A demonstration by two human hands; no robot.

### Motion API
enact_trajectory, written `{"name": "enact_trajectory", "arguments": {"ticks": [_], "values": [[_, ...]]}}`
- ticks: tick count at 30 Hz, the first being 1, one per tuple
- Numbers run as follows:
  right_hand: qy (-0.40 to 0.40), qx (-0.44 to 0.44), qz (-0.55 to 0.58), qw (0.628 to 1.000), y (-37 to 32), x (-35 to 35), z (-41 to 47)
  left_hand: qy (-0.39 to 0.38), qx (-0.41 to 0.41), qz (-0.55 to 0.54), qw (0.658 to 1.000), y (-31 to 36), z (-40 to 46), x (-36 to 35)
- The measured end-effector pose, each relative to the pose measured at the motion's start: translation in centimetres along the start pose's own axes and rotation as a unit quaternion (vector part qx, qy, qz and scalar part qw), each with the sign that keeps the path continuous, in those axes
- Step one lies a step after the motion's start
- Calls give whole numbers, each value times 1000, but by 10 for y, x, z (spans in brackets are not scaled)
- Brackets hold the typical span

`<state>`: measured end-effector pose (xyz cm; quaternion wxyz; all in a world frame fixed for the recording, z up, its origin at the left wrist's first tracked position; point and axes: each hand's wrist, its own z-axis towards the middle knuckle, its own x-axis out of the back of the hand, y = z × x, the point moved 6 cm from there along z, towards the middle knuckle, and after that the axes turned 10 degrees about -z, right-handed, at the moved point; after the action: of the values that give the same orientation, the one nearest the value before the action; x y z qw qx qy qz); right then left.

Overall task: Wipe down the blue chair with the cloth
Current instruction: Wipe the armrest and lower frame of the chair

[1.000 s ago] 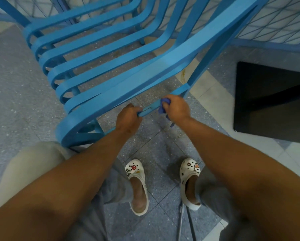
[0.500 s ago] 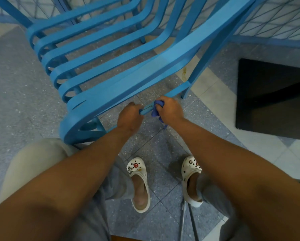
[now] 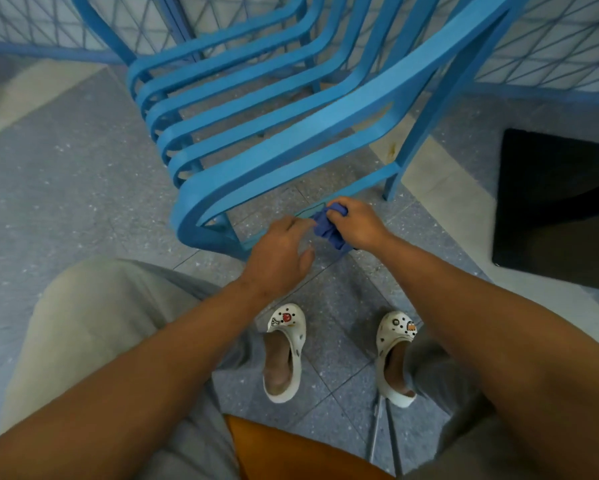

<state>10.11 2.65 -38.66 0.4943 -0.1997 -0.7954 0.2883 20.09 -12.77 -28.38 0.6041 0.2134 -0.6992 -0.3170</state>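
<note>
The blue chair [image 3: 291, 140] of curved slats stands in front of me, its low side rail running between the front and rear legs. My right hand [image 3: 358, 223] grips a bunched dark blue cloth [image 3: 327, 230] against that low rail. My left hand [image 3: 279, 252] hovers just left of the cloth with relaxed fingers, its fingertips near the rail and the cloth; I cannot tell whether they touch. The part of the rail under the cloth is hidden.
My feet in white clogs [image 3: 286, 351] rest on grey speckled floor tiles below the hands. A black mat [image 3: 558, 209] lies to the right. A blue mesh fence [image 3: 551, 39] runs behind the chair. An orange seat edge [image 3: 291, 452] shows at the bottom.
My left hand has let go of the low rail and opened. The right hand keeps the cloth on the rail. The view has shifted so the chair sits further right.
</note>
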Motion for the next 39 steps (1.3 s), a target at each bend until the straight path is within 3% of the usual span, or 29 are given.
{"name": "enact_trajectory", "arguments": {"ticks": [8,14,19,24,27,30,33,37,39], "values": [[31,-27,39,998,-4,-6,-11,46,-217,105,969,62,-46,83],[52,-23,11,998,-9,-7,-7,96,-291,213,928,68,-19,133],[38,-33,-32,998,-12,-3,13,11,-234,238,942,46,11,146],[78,-76,-144,983,-8,-3,27,41,-242,224,943,38,7,145],[138,-86,-125,979,-16,-13,20,44,-253,215,942,36,8,145],[67,-11,-217,974,-27,-29,16,50,-265,202,941,36,7,146],[35,-2,-248,968,-23,-16,21,47,-267,179,946,35,6,147],[64,-44,-242,967,-10,6,28,52,-167,130,976,27,13,154],[53,-13,-265,963,-10,6,31,34,-138,134,981,22,18,153]]}}
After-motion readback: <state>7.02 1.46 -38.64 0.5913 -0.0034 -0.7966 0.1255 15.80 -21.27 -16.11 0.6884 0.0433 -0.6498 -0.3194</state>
